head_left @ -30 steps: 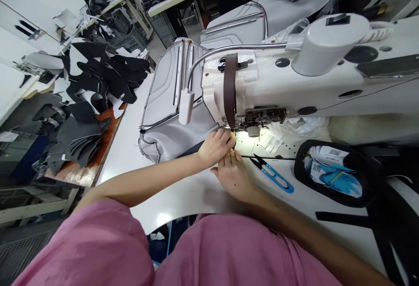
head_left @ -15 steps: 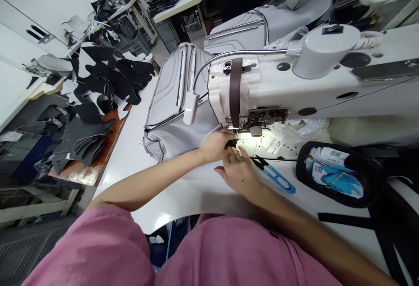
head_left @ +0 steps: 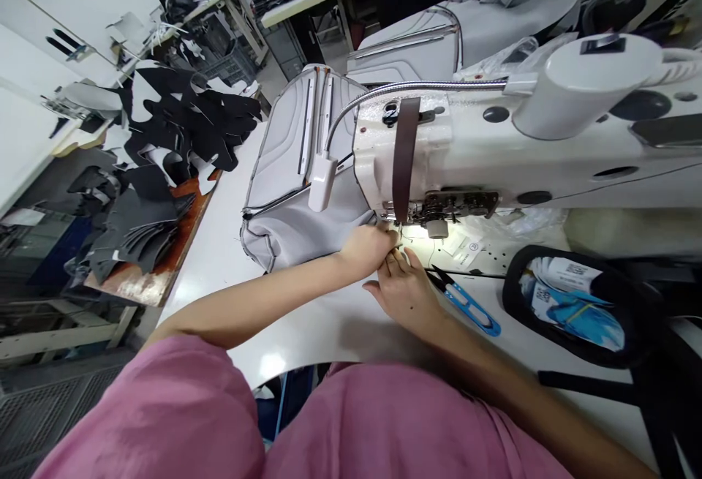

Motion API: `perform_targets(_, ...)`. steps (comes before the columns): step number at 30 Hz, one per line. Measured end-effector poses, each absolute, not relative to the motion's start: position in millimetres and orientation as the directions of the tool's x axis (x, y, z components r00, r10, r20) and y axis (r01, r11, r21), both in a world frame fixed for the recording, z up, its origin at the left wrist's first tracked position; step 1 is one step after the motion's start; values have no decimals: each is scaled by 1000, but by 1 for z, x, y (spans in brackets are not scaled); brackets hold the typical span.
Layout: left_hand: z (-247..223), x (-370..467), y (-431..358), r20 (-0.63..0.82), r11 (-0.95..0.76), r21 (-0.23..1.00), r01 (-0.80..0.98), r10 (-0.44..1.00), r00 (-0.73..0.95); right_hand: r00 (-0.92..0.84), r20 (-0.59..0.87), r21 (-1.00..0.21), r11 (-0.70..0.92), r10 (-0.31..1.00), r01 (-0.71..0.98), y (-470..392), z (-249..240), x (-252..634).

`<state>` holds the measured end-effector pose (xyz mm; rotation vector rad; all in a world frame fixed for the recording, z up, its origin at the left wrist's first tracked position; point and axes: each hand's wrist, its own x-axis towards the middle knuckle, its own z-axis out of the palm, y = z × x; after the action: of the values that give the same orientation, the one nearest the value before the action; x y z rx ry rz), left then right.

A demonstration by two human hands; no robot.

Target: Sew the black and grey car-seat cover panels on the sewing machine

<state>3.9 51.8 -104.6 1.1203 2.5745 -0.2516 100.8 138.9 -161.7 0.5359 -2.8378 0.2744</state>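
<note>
My left hand [head_left: 370, 251] is closed in front of the white sewing machine [head_left: 466, 142], its fingers curled close to the lit needle area. What it grips is hidden behind the knuckles. Touching it from the right, my right hand [head_left: 409, 292] rests palm down with thumb and forefinger spread and the other fingers bent. A grey stitched cover [head_left: 307, 208] with dark piping lies left of the machine, near my left hand. Blue-handled thread snips [head_left: 469, 305] lie to the right of my right hand.
A black fabric-edged container [head_left: 575, 303] holds blue and white packets at the right. Black strips [head_left: 589, 387] lie in front of it. Another grey cover [head_left: 406, 47] is behind the machine. Black cut pieces [head_left: 142, 223] are stacked on a brown board at the left.
The view has shifted slightly, so the machine sits a little further right and nearer. A dark piece seen between my hands earlier is now hidden; the hands have barely moved.
</note>
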Motion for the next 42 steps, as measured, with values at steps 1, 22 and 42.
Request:
perform_targets(1,-104,6,54,-373,674,-61,736,669,-643,-901,271,-138,913,-338,-384,139,-162,101)
perform_targets(22,-125,-12,46,-86,525,-92,846,843,-532,-875,340,-235,870,-344,-434,155,-165,79)
perform_targets(42,-138,-18,17,92,417,-104,903,908,-409,-891,313,-126,916,-328,-382,148,-160,81)
